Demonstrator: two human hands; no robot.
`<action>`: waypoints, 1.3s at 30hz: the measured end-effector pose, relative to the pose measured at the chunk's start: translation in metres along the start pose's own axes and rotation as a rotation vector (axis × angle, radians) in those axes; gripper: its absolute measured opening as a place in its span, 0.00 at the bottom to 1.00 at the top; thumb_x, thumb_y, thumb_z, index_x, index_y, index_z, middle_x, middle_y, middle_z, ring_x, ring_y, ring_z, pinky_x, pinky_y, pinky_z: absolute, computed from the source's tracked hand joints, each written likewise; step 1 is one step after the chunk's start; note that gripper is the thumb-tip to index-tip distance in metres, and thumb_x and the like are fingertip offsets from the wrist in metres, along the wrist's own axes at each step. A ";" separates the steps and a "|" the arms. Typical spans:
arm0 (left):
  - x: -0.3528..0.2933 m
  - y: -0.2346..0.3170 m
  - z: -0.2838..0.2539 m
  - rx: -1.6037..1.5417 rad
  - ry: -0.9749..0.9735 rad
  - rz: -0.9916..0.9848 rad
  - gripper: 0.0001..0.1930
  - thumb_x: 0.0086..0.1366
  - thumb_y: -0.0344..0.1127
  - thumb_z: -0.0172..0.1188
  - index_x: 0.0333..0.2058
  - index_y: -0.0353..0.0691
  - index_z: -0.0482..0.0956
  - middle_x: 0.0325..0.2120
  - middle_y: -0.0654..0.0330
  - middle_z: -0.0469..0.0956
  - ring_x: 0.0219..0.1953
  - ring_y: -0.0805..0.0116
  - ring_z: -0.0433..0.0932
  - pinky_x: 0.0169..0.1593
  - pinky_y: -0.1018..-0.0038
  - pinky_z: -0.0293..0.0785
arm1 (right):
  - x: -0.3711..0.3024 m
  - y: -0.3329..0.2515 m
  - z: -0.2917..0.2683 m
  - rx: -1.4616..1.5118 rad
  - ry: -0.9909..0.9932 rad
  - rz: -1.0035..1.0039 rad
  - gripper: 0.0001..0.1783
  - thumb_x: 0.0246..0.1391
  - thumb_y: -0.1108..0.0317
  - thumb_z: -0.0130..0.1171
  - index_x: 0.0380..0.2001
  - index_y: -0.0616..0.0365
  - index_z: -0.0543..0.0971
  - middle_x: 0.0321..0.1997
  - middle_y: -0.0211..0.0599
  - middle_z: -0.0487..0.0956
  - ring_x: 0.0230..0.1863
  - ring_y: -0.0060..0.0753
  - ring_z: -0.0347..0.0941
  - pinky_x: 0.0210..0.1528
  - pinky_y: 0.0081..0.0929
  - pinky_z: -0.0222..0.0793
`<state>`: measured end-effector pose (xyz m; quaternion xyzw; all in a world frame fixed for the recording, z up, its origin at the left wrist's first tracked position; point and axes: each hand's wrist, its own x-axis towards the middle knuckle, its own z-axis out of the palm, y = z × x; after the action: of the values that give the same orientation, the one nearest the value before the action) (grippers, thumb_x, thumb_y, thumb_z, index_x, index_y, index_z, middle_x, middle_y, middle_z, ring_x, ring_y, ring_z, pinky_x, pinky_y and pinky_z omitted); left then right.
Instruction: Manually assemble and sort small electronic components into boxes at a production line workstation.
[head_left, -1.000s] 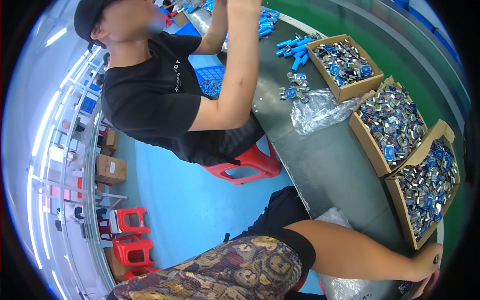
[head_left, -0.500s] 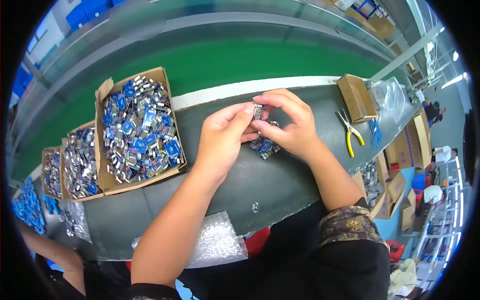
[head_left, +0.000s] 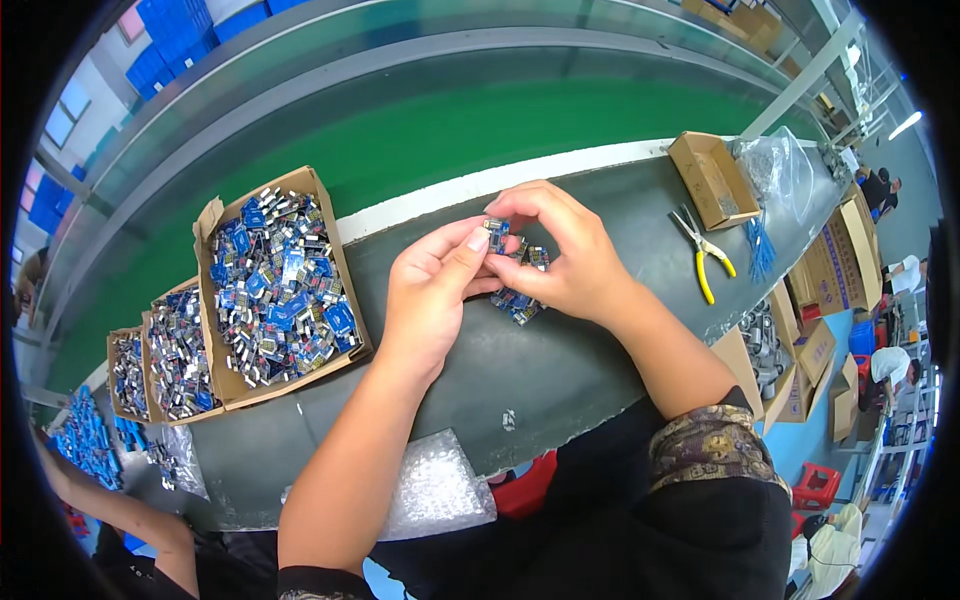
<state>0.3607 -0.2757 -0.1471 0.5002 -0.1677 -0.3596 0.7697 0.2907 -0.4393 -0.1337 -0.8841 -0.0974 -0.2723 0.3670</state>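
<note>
Between the fingertips of both hands is a small blue circuit board (head_left: 495, 234) with metal and dark parts on it. My left hand (head_left: 435, 275) pinches it with thumb and fingers from the left. From the right, my right hand (head_left: 565, 250) grips it, forefinger at its top and thumb near its lower edge. Just below and behind my fingers lies a small pile of similar circuit boards (head_left: 521, 303) on the dark work surface. To the left, a large open cardboard box (head_left: 338, 235) brims with more such boards, some under blue flat pieces.
Yellow-handled pliers (head_left: 702, 262) lie at the right, beside a small cardboard box (head_left: 722, 190) and a bundle of blue ties (head_left: 760, 250). Bubble wrap (head_left: 440, 490) sits at the near edge. Smaller boxes of boards (head_left: 183, 350) stand at far left, near another person's arm (head_left: 125, 520).
The view has shifted slightly. My hands still hold the circuit board, with my fingers moved a little around it.
</note>
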 end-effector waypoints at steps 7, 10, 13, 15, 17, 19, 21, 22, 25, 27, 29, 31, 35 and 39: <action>0.001 -0.003 0.007 -0.005 0.008 0.032 0.18 0.70 0.42 0.56 0.50 0.32 0.77 0.40 0.54 0.82 0.41 0.68 0.82 0.48 0.70 0.78 | -0.004 -0.001 -0.002 0.088 0.027 0.084 0.23 0.40 0.76 0.70 0.43 0.61 0.75 0.44 0.41 0.79 0.43 0.35 0.78 0.44 0.29 0.76; 0.002 -0.006 0.006 -0.035 0.013 0.026 0.18 0.70 0.40 0.57 0.50 0.31 0.77 0.40 0.54 0.82 0.41 0.69 0.82 0.47 0.72 0.78 | -0.001 0.001 -0.005 0.002 0.029 0.012 0.22 0.40 0.76 0.70 0.41 0.61 0.76 0.44 0.42 0.79 0.44 0.37 0.78 0.45 0.30 0.76; 0.003 -0.009 0.002 -0.117 0.033 0.035 0.15 0.70 0.34 0.56 0.50 0.29 0.76 0.39 0.52 0.82 0.41 0.69 0.81 0.45 0.73 0.80 | 0.001 0.007 -0.001 -0.103 0.018 -0.080 0.20 0.38 0.74 0.71 0.38 0.62 0.78 0.43 0.44 0.80 0.46 0.41 0.78 0.48 0.33 0.75; 0.004 -0.013 -0.005 -0.113 0.022 0.117 0.14 0.69 0.33 0.56 0.47 0.28 0.77 0.38 0.53 0.82 0.38 0.69 0.81 0.42 0.75 0.80 | 0.003 0.004 0.007 -0.130 0.033 -0.070 0.21 0.36 0.74 0.70 0.38 0.61 0.77 0.43 0.45 0.80 0.47 0.44 0.78 0.50 0.35 0.74; 0.008 -0.018 0.006 -0.240 0.000 0.095 0.12 0.70 0.34 0.57 0.44 0.29 0.79 0.33 0.58 0.81 0.33 0.75 0.79 0.36 0.79 0.77 | -0.001 0.001 -0.004 -0.145 0.031 -0.014 0.20 0.37 0.75 0.68 0.37 0.62 0.77 0.42 0.45 0.79 0.45 0.42 0.77 0.50 0.34 0.72; 0.011 -0.020 0.001 -0.181 0.054 0.146 0.17 0.72 0.43 0.54 0.47 0.34 0.77 0.35 0.59 0.81 0.34 0.75 0.80 0.33 0.81 0.74 | 0.002 -0.003 0.000 -0.151 0.036 0.033 0.18 0.38 0.76 0.67 0.37 0.64 0.75 0.42 0.43 0.78 0.44 0.37 0.75 0.50 0.32 0.71; 0.011 -0.016 -0.001 -0.217 0.140 0.090 0.17 0.72 0.45 0.53 0.44 0.35 0.77 0.31 0.59 0.80 0.27 0.75 0.77 0.30 0.80 0.72 | -0.003 0.011 0.001 -0.002 0.100 0.064 0.17 0.45 0.81 0.64 0.41 0.64 0.74 0.47 0.42 0.75 0.48 0.33 0.72 0.53 0.30 0.68; 0.012 -0.017 -0.003 -0.196 0.191 0.054 0.17 0.71 0.46 0.53 0.42 0.36 0.77 0.29 0.59 0.79 0.25 0.75 0.76 0.29 0.79 0.72 | -0.005 0.017 0.001 0.079 0.130 0.069 0.17 0.48 0.81 0.63 0.42 0.64 0.73 0.48 0.42 0.74 0.50 0.32 0.71 0.55 0.29 0.66; 0.012 -0.015 -0.006 -0.185 0.228 0.110 0.17 0.71 0.46 0.53 0.39 0.35 0.77 0.24 0.60 0.77 0.20 0.75 0.74 0.24 0.79 0.70 | -0.006 0.025 0.002 0.163 0.203 0.064 0.15 0.53 0.80 0.62 0.44 0.65 0.73 0.50 0.41 0.74 0.49 0.29 0.70 0.56 0.29 0.65; 0.016 -0.021 -0.005 -0.156 0.241 0.114 0.17 0.71 0.44 0.52 0.37 0.34 0.77 0.21 0.60 0.77 0.17 0.74 0.72 0.21 0.78 0.68 | -0.005 0.017 0.007 0.173 0.225 0.116 0.17 0.55 0.80 0.60 0.49 0.66 0.73 0.51 0.41 0.75 0.48 0.27 0.71 0.55 0.25 0.66; 0.017 -0.026 -0.009 -0.123 0.218 0.130 0.16 0.71 0.44 0.52 0.37 0.34 0.77 0.21 0.60 0.76 0.18 0.74 0.72 0.21 0.78 0.69 | -0.006 -0.015 0.021 0.234 0.201 0.142 0.19 0.56 0.80 0.58 0.51 0.66 0.72 0.50 0.40 0.75 0.47 0.25 0.71 0.53 0.24 0.66; 0.021 -0.036 -0.007 -0.150 0.241 0.211 0.19 0.70 0.42 0.52 0.24 0.34 0.75 0.18 0.59 0.76 0.17 0.72 0.73 0.20 0.73 0.66 | 0.002 -0.068 0.032 0.089 0.076 -0.046 0.21 0.50 0.77 0.62 0.48 0.67 0.74 0.47 0.41 0.77 0.46 0.29 0.72 0.52 0.26 0.67; 0.049 -0.063 -0.016 0.368 0.272 1.319 0.12 0.72 0.41 0.51 0.38 0.36 0.74 0.27 0.63 0.73 0.26 0.75 0.72 0.26 0.77 0.70 | 0.033 -0.141 0.068 -0.090 -0.168 -0.276 0.18 0.41 0.69 0.69 0.37 0.63 0.79 0.40 0.45 0.78 0.42 0.42 0.75 0.45 0.34 0.71; 0.016 -0.033 0.005 -0.033 0.108 0.164 0.14 0.72 0.44 0.52 0.40 0.38 0.73 0.26 0.62 0.74 0.25 0.75 0.71 0.28 0.76 0.70 | 0.071 -0.130 0.117 -0.089 -0.253 -0.258 0.21 0.45 0.64 0.71 0.43 0.61 0.80 0.43 0.42 0.78 0.44 0.42 0.75 0.47 0.33 0.70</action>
<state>0.3559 -0.2978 -0.1760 0.4906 -0.1603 -0.2706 0.8126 0.3491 -0.2668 -0.0850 -0.9069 -0.2432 -0.2079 0.2742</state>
